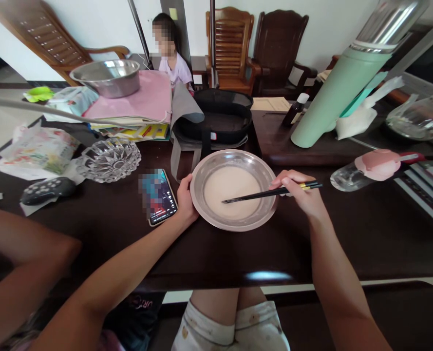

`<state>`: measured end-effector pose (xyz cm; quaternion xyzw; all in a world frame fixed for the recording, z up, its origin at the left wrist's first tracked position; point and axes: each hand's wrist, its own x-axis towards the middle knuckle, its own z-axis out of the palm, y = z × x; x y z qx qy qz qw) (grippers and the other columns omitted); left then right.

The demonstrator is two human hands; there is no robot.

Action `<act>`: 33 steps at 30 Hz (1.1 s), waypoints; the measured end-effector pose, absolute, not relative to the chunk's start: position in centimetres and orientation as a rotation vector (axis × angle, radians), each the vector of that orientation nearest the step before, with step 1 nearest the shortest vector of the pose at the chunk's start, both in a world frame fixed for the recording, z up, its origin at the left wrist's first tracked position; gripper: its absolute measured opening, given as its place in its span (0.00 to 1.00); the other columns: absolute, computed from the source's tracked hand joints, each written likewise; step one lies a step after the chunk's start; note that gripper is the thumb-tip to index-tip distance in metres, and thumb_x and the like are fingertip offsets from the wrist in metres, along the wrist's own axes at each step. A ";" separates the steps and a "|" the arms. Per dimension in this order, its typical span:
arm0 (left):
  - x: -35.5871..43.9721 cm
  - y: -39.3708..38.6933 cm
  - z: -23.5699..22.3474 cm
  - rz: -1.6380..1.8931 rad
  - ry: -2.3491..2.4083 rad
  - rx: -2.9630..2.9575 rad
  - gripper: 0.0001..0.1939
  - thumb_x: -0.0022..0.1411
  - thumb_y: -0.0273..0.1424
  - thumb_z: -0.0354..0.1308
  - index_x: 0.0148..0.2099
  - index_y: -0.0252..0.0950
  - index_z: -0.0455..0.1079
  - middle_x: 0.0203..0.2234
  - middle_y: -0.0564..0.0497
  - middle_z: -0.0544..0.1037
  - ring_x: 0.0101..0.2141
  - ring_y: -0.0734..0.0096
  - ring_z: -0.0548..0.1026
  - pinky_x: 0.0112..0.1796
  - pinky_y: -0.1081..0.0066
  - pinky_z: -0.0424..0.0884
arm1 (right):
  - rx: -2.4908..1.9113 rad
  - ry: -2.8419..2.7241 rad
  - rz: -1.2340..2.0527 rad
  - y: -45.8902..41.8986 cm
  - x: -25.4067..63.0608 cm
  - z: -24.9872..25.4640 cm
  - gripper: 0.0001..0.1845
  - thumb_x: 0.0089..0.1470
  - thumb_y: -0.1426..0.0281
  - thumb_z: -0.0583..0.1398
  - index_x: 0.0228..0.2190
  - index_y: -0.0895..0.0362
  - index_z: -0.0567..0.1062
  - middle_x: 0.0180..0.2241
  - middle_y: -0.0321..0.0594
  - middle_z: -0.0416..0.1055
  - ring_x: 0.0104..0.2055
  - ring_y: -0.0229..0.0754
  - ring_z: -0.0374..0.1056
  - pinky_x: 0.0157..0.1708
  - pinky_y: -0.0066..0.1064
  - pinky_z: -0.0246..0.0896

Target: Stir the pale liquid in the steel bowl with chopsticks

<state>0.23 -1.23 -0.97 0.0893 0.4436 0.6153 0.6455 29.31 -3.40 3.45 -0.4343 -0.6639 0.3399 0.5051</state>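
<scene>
R fingers [292, 176] pinch chopsticks [260, 194], L fingers [184, 189] grip bowl [234, 225]; phone [162, 197] txt too sm. to read

Bowl [234, 225] at frame centre, on table [256, 256]

Liquid [231, 183] in bowl, chopsticks [254, 196] cross its right rim, tips in liquid. Left hand [188, 199] on left rim; right hand [297, 187] at right rim. Phone [161, 197] just left of left hand. Mid-left: dish [110, 161], left of phone and above it in frame. Upper left: basin [117, 87] on folder stack [128, 107]. Behind bowl: bag [234, 129]. Upper right: flask [335, 97], bottle [294, 112] to its left. Right edge: books [426, 202], drinking cup [369, 168] left of them. Top centre: chairs [229, 44].
</scene>
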 end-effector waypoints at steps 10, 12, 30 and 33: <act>0.1 -1.1 -1.6 1.414 0.983 0.224 0.13 0.55 0.42 0.68 0.32 0.37 0.79 0.27 0.50 0.84 0.35 0.57 0.84 0.43 0.62 0.82 | -1.092 -1.522 0.800 -3.4 29.6 3.3 0.22 0.64 0.46 0.68 0.31 0.51 0.87 0.28 0.39 0.84 0.27 0.43 0.79 0.27 0.33 0.74; 0.0 -1.1 -1.7 1.406 0.986 0.226 0.13 0.55 0.42 0.68 0.32 0.37 0.79 0.27 0.50 0.84 0.35 0.56 0.84 0.43 0.62 0.82 | -1.086 -1.602 0.793 -3.4 29.3 3.5 0.23 0.63 0.45 0.68 0.31 0.51 0.87 0.29 0.40 0.85 0.31 0.44 0.81 0.31 0.34 0.76; 0.1 -1.1 -1.7 1.404 0.999 0.245 0.14 0.54 0.43 0.68 0.33 0.37 0.79 0.29 0.48 0.85 0.36 0.55 0.84 0.43 0.62 0.81 | -1.124 -1.493 0.767 -3.5 29.6 3.5 0.22 0.64 0.47 0.67 0.32 0.51 0.87 0.27 0.38 0.84 0.27 0.42 0.79 0.26 0.31 0.72; 0.0 -1.1 -1.8 1.415 1.007 0.248 0.14 0.53 0.44 0.69 0.33 0.37 0.79 0.28 0.49 0.84 0.37 0.55 0.84 0.44 0.62 0.80 | -1.100 -1.583 0.803 -3.5 29.2 3.7 0.24 0.62 0.44 0.68 0.31 0.51 0.87 0.28 0.39 0.84 0.31 0.45 0.82 0.30 0.34 0.77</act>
